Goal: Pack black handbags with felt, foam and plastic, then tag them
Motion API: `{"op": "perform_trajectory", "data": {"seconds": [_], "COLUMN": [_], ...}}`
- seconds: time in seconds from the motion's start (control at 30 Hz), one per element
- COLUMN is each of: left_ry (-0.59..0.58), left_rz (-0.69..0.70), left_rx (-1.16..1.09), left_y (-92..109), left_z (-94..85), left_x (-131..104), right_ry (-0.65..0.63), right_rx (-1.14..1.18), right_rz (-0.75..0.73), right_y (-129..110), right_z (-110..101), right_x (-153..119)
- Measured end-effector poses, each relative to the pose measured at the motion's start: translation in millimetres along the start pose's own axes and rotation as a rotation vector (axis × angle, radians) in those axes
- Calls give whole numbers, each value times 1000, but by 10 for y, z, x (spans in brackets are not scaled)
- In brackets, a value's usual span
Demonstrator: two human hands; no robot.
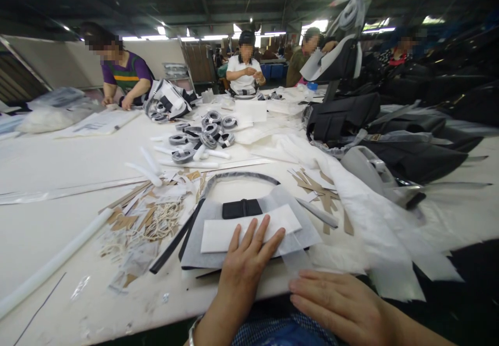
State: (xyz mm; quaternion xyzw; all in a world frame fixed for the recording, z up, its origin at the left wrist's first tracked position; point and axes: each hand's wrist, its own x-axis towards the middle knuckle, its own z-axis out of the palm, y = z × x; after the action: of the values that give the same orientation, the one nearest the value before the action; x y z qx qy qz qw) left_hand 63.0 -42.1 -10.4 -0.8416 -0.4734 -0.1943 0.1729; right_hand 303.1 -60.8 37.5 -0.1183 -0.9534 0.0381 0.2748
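A black bag (pixel 187 250) lies flat near the table's front edge, its wrapped handle (pixel 244 175) arched away from me. Thin white paper (pixel 304 223) covers most of its face, leaving a black strap tab (pixel 241 208) showing. Across the paper is a folded white foam sheet (pixel 222 234). My left hand (pixel 249 257) presses on this sheet with its fingers spread. To the right, my right hand (pixel 335 302) is held flat at the table edge, fingers stretched out beside a translucent strip (pixel 297 256) that hangs off the bag.
Paper scraps and strings (pixel 163 221) lie left, cardboard strips (pixel 317 190) right. Wrapped strap rolls (pixel 210 130) sit farther back. Black bags (pixel 405 143) and white sheeting (pixel 362 221) fill the right side. Several people work around the table, one in a white shirt (pixel 244 73).
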Motion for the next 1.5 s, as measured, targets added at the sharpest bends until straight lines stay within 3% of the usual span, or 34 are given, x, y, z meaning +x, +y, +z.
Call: {"op": "perform_trajectory", "data": {"seconds": [0.17,0.27,0.33,0.47,0.57,0.8,0.97,1.13,1.27,1.4,1.5], "left_ry": [-18,8,31,74,56,-122,-229,-83,36,127,122], "left_rz": [9,15,10,3,0,-4,-114,-266,-218,-178,-197], "left_rx": [15,5,0,0,-8,-113,-270,-205,-161,-166,-166], "left_y": [-2,-7,-8,-8,-15,-34,114,319,329,297,302], "left_z": [-8,34,76,132,128,-31,-216,-98,99,207,218], "left_x": [5,-3,-13,-19,-6,45,157,257,208,152,150], "right_ry": [31,141,120,28,54,142,221,273,299,245,263], "right_rx": [105,-14,-134,-253,-265,-176,-149,-160,-144,-118,-169], "right_rz": [45,199,222,139,140,246,284,255,234,233,369], "right_y": [-8,149,308,588,676,759,782,756,776,728,582], "right_z": [-131,-212,-209,-97,10,272,431,478,477,353,233], "right_x": [-48,-8,40,100,81,-2,-46,-77,-63,-130,-353]}}
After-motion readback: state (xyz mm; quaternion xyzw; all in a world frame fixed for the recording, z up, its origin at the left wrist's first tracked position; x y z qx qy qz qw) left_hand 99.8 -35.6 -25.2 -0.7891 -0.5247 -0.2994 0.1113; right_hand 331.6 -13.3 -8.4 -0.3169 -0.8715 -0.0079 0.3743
